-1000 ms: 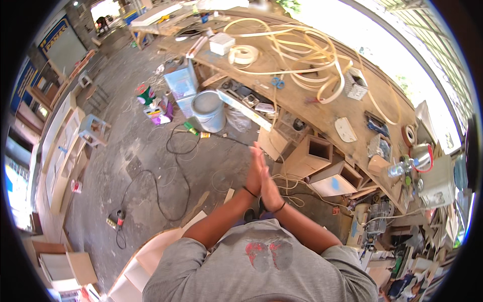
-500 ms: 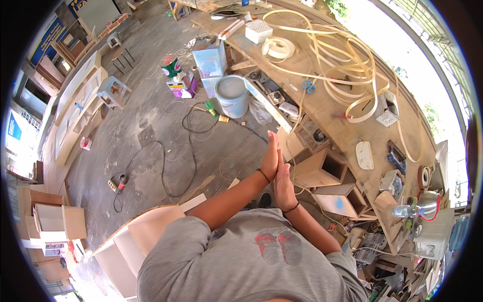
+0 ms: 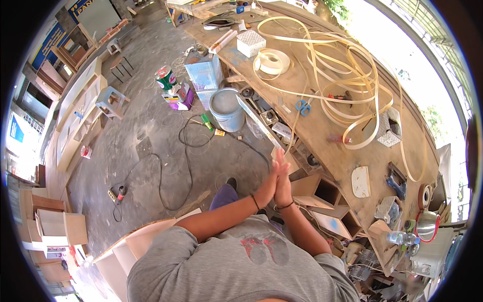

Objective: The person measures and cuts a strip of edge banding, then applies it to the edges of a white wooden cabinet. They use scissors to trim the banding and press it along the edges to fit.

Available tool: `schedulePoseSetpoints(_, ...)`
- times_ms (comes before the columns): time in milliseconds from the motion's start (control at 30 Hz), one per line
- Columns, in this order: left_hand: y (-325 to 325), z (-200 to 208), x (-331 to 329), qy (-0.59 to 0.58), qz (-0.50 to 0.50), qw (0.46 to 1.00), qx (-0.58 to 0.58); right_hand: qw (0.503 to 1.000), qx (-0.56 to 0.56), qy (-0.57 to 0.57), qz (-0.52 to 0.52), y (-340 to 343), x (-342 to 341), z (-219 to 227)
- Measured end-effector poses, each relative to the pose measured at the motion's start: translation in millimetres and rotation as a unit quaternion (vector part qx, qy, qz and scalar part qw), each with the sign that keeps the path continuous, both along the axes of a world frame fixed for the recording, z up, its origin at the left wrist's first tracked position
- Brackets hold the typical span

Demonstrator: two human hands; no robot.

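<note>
In front of my chest, my left hand [image 3: 267,189] and my right hand [image 3: 284,190] are pressed palm to palm. Their fingers stretch out straight, pointing away from me, and nothing shows between them. A dark band circles each wrist. The wooden workbench [image 3: 322,136] slopes past the fingertips on the right, with open wooden boxes [image 3: 316,190] below its edge. Long loops of pale edging strip [image 3: 375,95] sprawl over the bench beside a flat roll [image 3: 272,61] of strip. Blue scissors [image 3: 303,107] and a blue-handled tool [image 3: 396,187] lie there too.
A grey bucket [image 3: 227,115], a light blue box [image 3: 203,74] and a green can [image 3: 165,78] stand on the floor ahead. A black cable [image 3: 187,173] snakes over the concrete. Pale panels [image 3: 113,261] lie close at my left; a stool [image 3: 111,102] stands farther off.
Both joined hands have drawn nearer to my body, and the fingertips are slightly less aligned. My view has shifted, and a purple-clad leg with a dark shoe now shows beside my left forearm.
</note>
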State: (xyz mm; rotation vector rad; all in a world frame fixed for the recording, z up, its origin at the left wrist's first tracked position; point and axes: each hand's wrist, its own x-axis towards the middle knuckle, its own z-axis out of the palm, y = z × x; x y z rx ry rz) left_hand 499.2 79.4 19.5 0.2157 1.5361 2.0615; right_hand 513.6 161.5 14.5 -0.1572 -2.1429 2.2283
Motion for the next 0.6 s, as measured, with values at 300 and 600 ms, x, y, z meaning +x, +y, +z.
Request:
schedulePoseSetpoints(300,-65,-38,-227,-0.149,0.173,0.971,0.071,0.99,0.052,0.067,0.108,-86,-129,28)
schedulePoseSetpoints(600,-112,-23,-299,0.227,-0.007,0.973,-0.048,0.997,-0.027,0.06,0.028,-108,-302,40)
